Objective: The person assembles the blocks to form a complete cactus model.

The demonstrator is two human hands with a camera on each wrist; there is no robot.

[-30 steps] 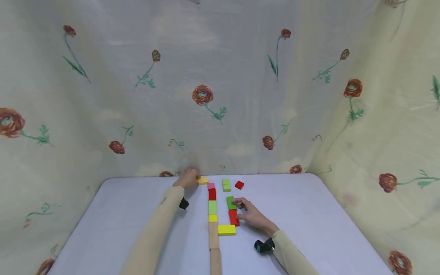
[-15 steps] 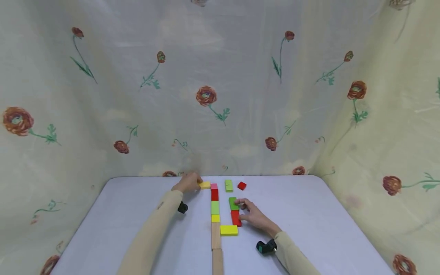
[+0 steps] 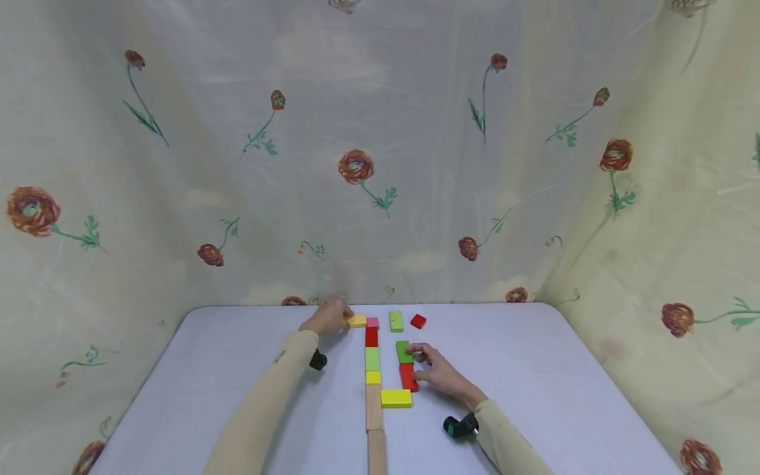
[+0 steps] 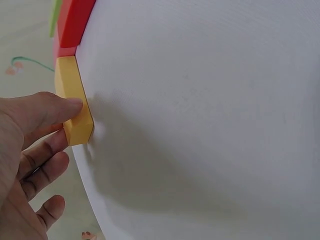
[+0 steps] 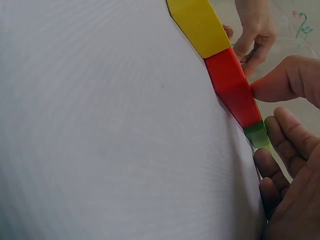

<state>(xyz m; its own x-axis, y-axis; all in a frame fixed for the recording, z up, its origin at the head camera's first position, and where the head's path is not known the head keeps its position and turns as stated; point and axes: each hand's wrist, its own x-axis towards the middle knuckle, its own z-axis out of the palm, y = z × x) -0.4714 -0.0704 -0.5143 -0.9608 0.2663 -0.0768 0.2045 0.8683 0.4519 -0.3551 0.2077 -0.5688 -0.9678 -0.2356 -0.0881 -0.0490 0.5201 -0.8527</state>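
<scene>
At the far end of the table, my left hand pinches a yellow-orange block between thumb and fingers; in the left wrist view that block lies end-on against a pink block. From there a row runs toward me: a red block, a light green one, a small yellow one and plain wooden ones. My right hand has its thumb against another red block and a finger at a green block, its fingers loosely bent.
A yellow block lies crosswise between the row and the right-hand red block. Farther back are a loose light green block and a small red block. A flowered curtain hangs behind the white table.
The view has shifted slightly. My left hand has brought the yellow-orange block slightly nearer me, level with the pink block. My right hand has stayed by the red and green blocks.
</scene>
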